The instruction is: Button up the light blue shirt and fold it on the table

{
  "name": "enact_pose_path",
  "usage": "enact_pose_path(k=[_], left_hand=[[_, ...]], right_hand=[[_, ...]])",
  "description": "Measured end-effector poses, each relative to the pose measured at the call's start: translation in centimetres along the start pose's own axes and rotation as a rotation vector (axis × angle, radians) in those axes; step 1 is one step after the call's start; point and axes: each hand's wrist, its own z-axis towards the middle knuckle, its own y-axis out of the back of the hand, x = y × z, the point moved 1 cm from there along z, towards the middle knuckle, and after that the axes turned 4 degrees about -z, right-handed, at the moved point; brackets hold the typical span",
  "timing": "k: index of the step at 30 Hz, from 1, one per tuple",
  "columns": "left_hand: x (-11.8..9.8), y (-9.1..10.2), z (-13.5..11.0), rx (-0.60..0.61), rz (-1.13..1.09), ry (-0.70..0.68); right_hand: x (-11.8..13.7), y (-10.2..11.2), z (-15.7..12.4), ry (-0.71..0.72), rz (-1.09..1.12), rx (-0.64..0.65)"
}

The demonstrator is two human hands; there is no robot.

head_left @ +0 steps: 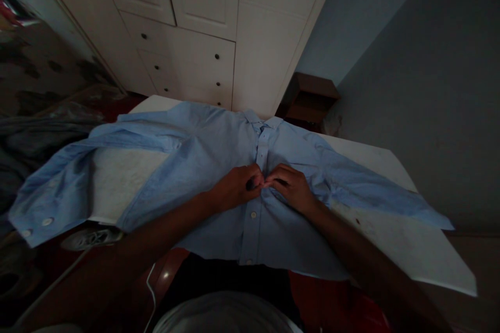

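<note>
A light blue button-up shirt [219, 145] lies spread face up on a white table [121, 171], collar away from me and sleeves out to both sides. Over the middle of its front placket, my left hand [240, 184] and my right hand [287, 184] meet, fingertips pinching the fabric from either side. Whether a button sits between the fingers is hidden. Below them a button [253, 215] shows on the placket, with another button [249, 261] near the hem. The left-hand cuff [39, 223] hangs past the table's edge with two buttons visible.
Behind the table stands a white wardrobe [207, 26] with drawers, beside a small brown cabinet [312, 96]. Dark cloth [35, 140] is heaped at the left. A white cord [150, 291] hangs in front, and a shoe [89, 238] is partly visible beneath the table.
</note>
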Motion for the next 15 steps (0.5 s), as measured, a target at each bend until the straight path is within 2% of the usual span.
enact_pose_path(k=[11, 15], left_hand=[[-0.17, 0.27, -0.01, -0.051, -0.167, -0.04], [-0.28, 0.31, -0.1, -0.06, -0.18, -0.016]], right_hand=[[0.16, 0.01, 0.15, -0.094, 0.12, -0.02], [0.17, -0.02, 0.09, -0.143, 0.17, -0.049]])
